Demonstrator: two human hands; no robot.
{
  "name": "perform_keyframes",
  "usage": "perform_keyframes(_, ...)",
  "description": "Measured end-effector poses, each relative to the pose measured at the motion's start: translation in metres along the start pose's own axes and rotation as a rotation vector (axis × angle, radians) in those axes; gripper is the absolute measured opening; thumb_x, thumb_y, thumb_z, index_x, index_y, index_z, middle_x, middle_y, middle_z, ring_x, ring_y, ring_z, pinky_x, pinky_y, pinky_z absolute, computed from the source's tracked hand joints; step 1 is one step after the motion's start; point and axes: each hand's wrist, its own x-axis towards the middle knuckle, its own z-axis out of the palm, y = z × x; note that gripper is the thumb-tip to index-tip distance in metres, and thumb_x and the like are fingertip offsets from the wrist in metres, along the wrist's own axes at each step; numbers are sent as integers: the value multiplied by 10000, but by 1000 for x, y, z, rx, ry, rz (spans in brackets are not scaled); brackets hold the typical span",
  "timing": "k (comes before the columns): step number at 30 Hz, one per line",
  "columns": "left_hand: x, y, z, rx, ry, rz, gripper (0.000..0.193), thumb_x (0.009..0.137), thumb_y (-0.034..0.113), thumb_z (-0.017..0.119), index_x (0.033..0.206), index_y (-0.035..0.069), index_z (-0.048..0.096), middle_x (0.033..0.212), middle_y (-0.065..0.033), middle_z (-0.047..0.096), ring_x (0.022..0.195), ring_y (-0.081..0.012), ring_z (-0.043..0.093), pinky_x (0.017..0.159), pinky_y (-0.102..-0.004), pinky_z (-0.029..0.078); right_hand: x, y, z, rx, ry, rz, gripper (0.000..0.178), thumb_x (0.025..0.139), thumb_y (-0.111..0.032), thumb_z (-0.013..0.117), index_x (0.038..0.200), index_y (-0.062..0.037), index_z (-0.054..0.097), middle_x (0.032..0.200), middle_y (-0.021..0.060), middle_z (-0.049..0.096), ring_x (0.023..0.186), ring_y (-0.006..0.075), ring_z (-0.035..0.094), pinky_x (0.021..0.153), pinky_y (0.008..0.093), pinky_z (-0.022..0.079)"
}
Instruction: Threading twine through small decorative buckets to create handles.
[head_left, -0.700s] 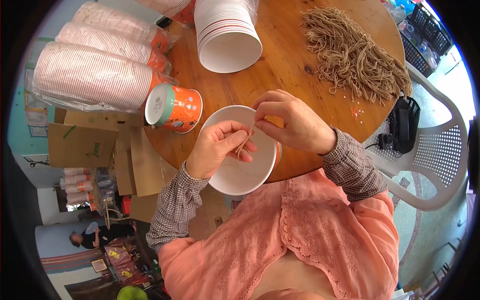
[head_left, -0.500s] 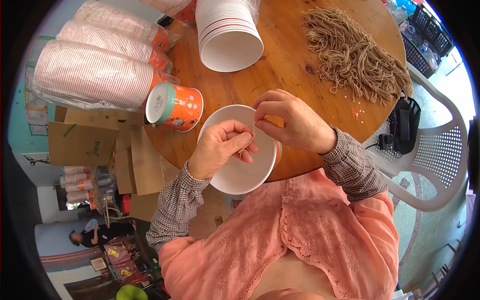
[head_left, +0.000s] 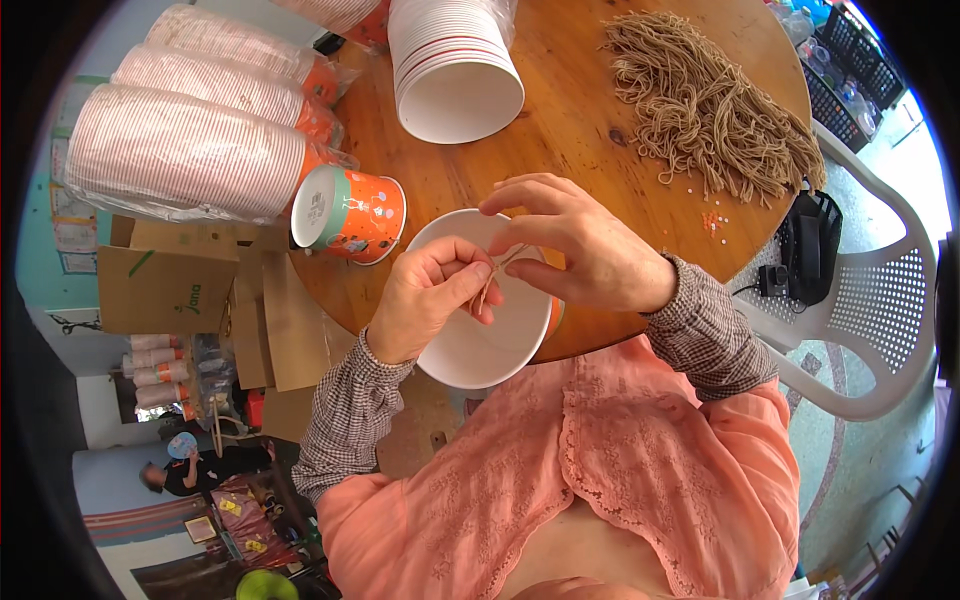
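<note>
My left hand (head_left: 430, 293) is closed, its thumb and fingers pinching a thin beige string (head_left: 482, 298) whose loose end dangles below the fingertips. Just to its right is my right hand (head_left: 585, 245), its thumb and fingers apart and curved. A short stretch of the string runs from the left fingertips into the gap of the right hand; whether it touches the right fingers I cannot tell. Both hands are above a large white paper bucket (head_left: 470, 360), which sits mouth up at the table's near edge and is partly hidden by them.
An orange and green paper bucket (head_left: 368, 215) lies on its side at left. Behind it are plastic-wrapped bucket stacks (head_left: 185, 150) and a nested white stack (head_left: 460, 95). A string pile (head_left: 700, 110) covers the far right of the wooden table (head_left: 560, 90). Beyond are a plastic chair (head_left: 880, 310) and cardboard boxes (head_left: 160, 285).
My right hand has opened from a pinch, its thumb and fingers spreading apart. My left hand has shifted slightly left and keeps its pinch on the string.
</note>
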Motion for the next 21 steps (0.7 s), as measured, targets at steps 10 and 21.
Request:
perform_keyframes(10, 0, -6, 5, 702, 376, 746, 130, 837, 42, 660, 952, 21, 603, 900, -88, 604, 852, -211, 594, 758, -337, 489, 0, 1, 6, 119, 39, 122, 78, 807, -75, 670, 840, -18, 627, 1089, 119, 626, 1051, 304, 570, 880, 396, 487)
perform_keyframes(21, -6, 3, 25, 1125, 440, 973, 158, 726, 37, 719, 858, 75, 641, 799, -38, 591, 734, -227, 576, 747, -371, 426, -2, -6, 13, 20, 162, 134, 100, 784, -80, 689, 804, -13, 618, 1058, 116, 634, 1041, 299, 563, 891, 401, 474)
